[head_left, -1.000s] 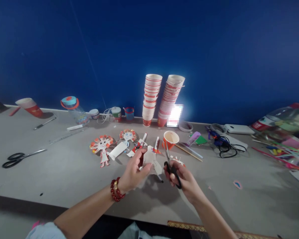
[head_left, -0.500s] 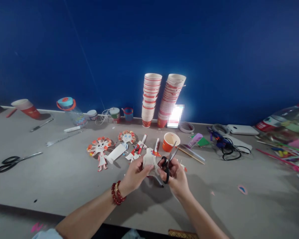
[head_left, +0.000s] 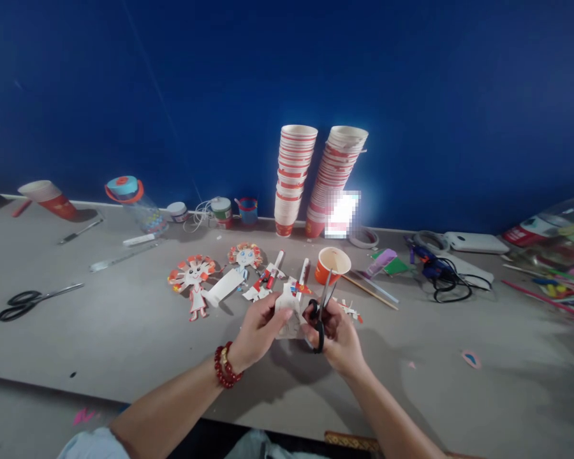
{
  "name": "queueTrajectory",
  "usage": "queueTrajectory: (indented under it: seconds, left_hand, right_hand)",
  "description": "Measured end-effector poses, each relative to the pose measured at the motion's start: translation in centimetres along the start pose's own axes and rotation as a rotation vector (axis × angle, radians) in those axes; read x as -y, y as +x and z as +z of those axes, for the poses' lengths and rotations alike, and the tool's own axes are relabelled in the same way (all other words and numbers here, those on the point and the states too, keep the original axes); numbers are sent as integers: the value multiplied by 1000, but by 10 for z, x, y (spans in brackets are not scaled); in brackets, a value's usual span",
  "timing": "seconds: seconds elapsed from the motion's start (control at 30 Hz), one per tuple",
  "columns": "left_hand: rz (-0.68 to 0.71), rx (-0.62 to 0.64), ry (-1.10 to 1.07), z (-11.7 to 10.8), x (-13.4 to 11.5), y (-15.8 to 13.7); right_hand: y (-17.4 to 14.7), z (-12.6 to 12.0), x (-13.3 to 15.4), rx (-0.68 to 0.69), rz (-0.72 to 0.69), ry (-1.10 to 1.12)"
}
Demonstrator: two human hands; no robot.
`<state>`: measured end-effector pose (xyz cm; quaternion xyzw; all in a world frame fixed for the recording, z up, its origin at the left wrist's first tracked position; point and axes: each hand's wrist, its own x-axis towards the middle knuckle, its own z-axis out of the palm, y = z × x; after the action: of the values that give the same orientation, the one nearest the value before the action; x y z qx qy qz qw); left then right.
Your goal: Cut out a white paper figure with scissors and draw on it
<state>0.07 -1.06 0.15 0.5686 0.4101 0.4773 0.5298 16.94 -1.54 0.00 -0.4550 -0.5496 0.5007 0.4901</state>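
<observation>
"In the head view, where's the paper cutout (head_left: 291,305)?"

"Six o'clock from centre, above the worktop (head_left: 138,344). The left hand's (head_left: 257,335) grip pinches it between thumb and fingers."

"And the right hand (head_left: 338,338)?"

"Its grip wraps the black-handled scissors (head_left: 322,306), tips toward twelve. An orange paper cup (head_left: 322,271) stands between one and two o'clock from the paper cutout."

"How will the paper cutout handle?"

"Light and bendy, I'd judge, easily creased; pinch its broad part flat."

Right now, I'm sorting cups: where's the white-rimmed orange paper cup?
In the head view, the orange paper cup stands right of centre, just beyond the right hand and its black-handled metal scissors.
</observation>
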Motion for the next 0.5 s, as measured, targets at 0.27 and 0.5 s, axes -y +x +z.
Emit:
queueTrajectory:
  seconds: [0.27,0.5]
  left_hand:
    - [-35,-18,-48,0,7,-1]
    - [-57,60,-100,0,5,-1]
  right_hand:
    - [0,1,1,8,-2,-18]
    - [1,-1,-2,19,8,34]
